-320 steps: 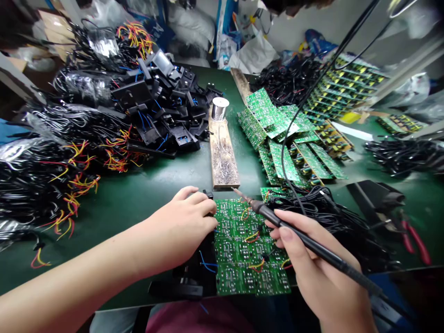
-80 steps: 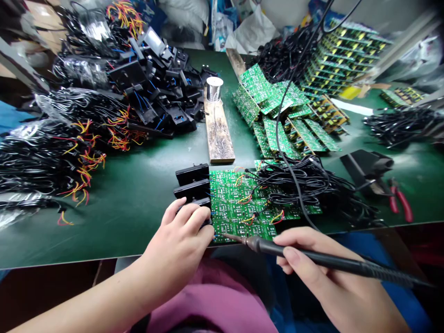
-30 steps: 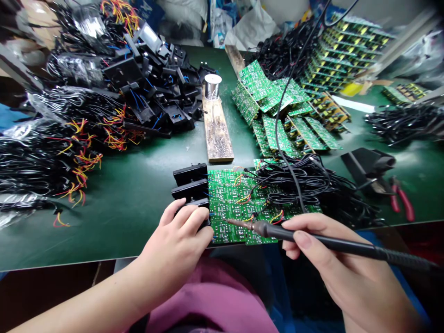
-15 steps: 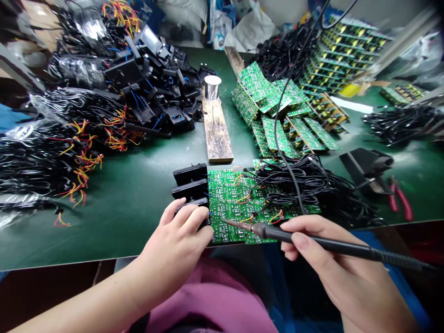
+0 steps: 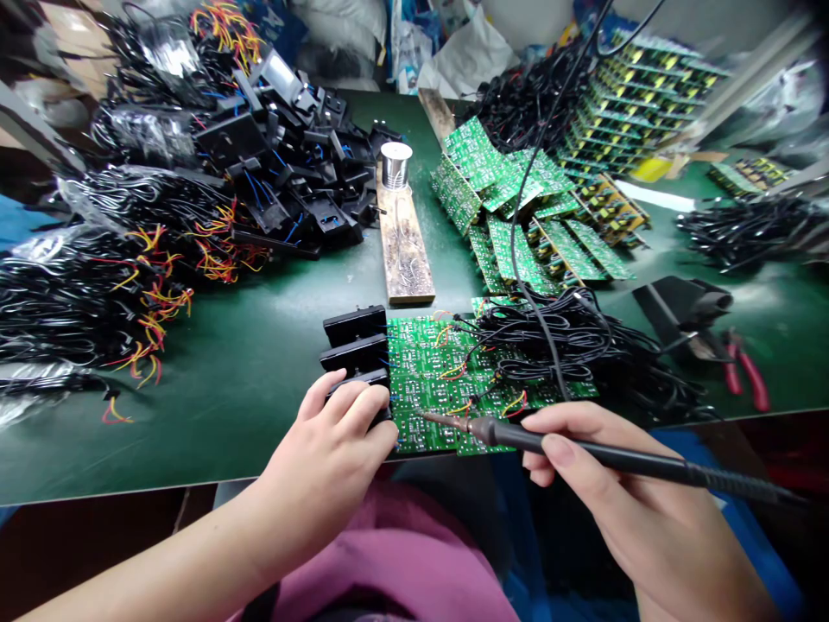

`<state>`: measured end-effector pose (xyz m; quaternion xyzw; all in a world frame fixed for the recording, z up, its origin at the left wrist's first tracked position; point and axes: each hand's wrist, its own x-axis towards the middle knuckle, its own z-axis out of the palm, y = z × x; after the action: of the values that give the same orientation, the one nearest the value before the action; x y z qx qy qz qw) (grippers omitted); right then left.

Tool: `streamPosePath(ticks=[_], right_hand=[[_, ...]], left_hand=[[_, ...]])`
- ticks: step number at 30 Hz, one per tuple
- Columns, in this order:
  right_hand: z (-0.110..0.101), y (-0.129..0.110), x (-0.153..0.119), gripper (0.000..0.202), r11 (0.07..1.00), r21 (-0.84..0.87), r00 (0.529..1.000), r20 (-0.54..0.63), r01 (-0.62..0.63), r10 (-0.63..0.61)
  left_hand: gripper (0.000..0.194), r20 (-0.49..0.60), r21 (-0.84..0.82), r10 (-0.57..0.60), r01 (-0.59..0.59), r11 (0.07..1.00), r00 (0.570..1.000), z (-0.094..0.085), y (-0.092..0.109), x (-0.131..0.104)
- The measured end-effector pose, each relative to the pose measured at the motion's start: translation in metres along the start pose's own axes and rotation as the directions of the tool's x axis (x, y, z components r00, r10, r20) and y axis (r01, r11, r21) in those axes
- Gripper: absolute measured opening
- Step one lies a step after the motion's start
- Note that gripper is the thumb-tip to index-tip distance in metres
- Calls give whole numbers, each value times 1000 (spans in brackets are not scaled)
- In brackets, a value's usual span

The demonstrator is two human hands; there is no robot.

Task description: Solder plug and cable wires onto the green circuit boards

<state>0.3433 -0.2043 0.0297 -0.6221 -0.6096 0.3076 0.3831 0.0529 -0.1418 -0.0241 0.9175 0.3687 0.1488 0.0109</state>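
Note:
My right hand (image 5: 602,484) grips a soldering iron (image 5: 583,449) like a pen. The iron's tip points left, over green circuit boards (image 5: 420,354) laid edge to edge at the table's front. Whether the tip touches a board I cannot tell. My left hand (image 5: 343,432) is closed on a black plastic housing (image 5: 377,377) at the boards' left edge, covering most of it. Two more black housings (image 5: 353,356) lie just behind that one. Red and yellow wire ends (image 5: 457,373) meet the boards, and bundled black cables (image 5: 550,337) lie across their right side.
A solder spool (image 5: 396,164) stands on a stained wooden strip (image 5: 407,259). Piled black housings (image 5: 291,173) and cable bundles (image 5: 84,285) fill the left. Loose circuit boards (image 5: 518,190) and a tall board stack (image 5: 641,104) are behind. Red-handled pliers (image 5: 748,376) lie at right.
My right hand and the soldering iron have shifted very slightly to the left. My left hand keeps its place on the black housing.

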Motion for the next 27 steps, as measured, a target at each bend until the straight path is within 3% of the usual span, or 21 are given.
streamPosePath(ticks=[3, 6, 9, 20, 27], right_hand=[[0, 0, -1, 11, 1000, 1, 1000, 1, -10, 10], [0, 2, 0, 11, 1000, -12, 1000, 4, -19, 20], [1, 4, -1, 11, 1000, -15, 1000, 9, -14, 14], [7, 4, -13, 11, 999, -10, 999, -24, -45, 44], [6, 5, -11, 9, 998, -60, 999, 37, 19, -17]], left_hand=[[6, 12, -19, -19, 20, 1000, 1000, -2, 0, -1], [17, 16, -86, -39, 40, 995, 999, -6, -1, -4], [15, 18, -128, -46, 48, 991, 999, -6, -4, -7], [9, -131, -44, -90, 84, 995, 987, 3, 1, -5], [8, -130, -20, -84, 82, 996, 988, 1, 3, -4]])
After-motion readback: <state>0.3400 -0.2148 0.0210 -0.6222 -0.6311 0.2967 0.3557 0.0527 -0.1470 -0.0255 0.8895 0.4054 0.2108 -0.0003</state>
